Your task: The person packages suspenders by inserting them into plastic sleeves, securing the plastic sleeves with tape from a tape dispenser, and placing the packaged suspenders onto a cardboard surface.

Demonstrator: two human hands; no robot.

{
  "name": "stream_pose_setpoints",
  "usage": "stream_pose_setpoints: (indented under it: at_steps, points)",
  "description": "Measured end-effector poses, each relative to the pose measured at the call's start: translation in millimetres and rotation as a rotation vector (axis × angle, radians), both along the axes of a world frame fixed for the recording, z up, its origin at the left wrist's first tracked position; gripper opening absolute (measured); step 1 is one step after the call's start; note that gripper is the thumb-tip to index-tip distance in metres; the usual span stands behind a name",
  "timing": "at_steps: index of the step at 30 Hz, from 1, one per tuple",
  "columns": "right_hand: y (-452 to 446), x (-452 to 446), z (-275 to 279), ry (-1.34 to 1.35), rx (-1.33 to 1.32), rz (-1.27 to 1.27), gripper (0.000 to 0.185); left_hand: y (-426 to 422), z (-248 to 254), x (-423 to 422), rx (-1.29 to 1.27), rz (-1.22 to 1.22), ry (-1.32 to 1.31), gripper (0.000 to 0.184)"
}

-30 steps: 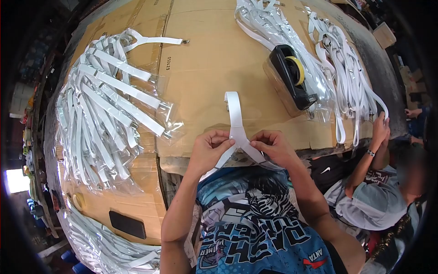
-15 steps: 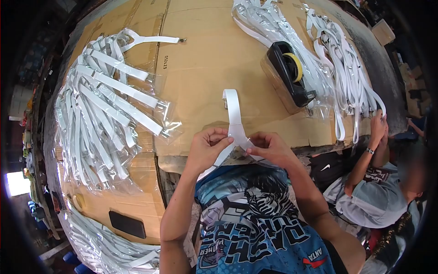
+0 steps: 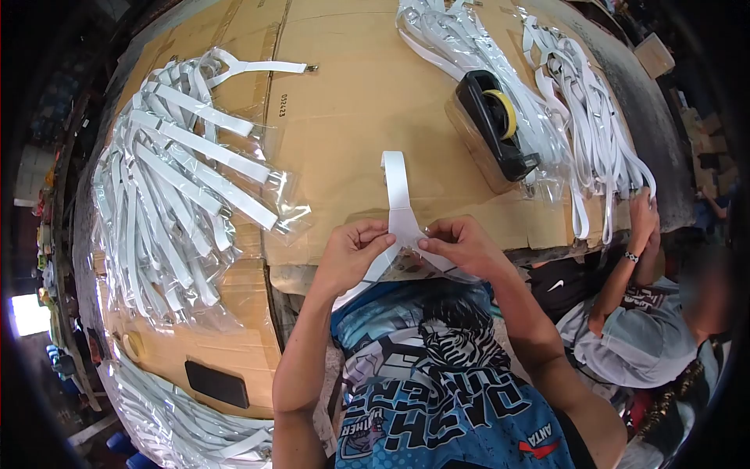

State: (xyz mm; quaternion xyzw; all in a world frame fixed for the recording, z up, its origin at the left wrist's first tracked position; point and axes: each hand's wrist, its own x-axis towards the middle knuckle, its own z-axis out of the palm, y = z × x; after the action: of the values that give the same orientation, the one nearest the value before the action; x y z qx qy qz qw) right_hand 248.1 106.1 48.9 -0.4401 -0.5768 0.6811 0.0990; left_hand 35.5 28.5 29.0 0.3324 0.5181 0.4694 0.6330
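A pair of white suspenders (image 3: 398,187) lies over the table's front edge in front of me, its Y-shaped join between my hands. Its single back strap runs away from me and curls over at the far end. My left hand (image 3: 351,254) pinches the left branch between thumb and fingers. On the other side, my right hand (image 3: 462,248) is closed on the right branch just below the join. Both branches hang down toward my lap, partly hidden by my hands.
Bagged white suspenders (image 3: 156,195) are piled at left, more (image 3: 547,109) at right. A black tape dispenser (image 3: 488,129) stands right of centre, and a phone (image 3: 216,383) lies at lower left. A co-worker (image 3: 641,320) at right holds a strap from the right pile.
My right hand has shifted slightly upward near the join of the suspenders. My left hand stays nearly in place, still pinching its branch.
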Motion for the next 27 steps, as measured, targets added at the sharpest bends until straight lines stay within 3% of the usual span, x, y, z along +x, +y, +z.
stream_pose_setpoints:
  at_steps: [5,8,12,21,27]
  points:
    - [1.7,-2.9,4.6,0.058,-0.043,-0.028,0.021,-1.2,10.0,-1.7,-0.096,0.001,0.085,0.022]
    - [1.3,-1.8,1.8,0.076,-0.042,-0.024,0.021,-1.4,7.7,-3.8,0.016,-0.03,0.057,0.024]
    - [-1.4,-2.7,-2.2,0.138,-0.01,-0.049,0.021,2.9,7.3,-1.3,-0.025,0.006,0.033,0.02]
    - [2.1,-4.2,4.4,-0.051,0.02,0.099,0.023,5.5,24.2,6.3,0.09,0.022,0.234,0.012]
    - [1.5,-11.0,13.6,0.118,0.002,-0.012,0.025,11.7,40.4,2.8,0.161,0.01,0.315,0.012]
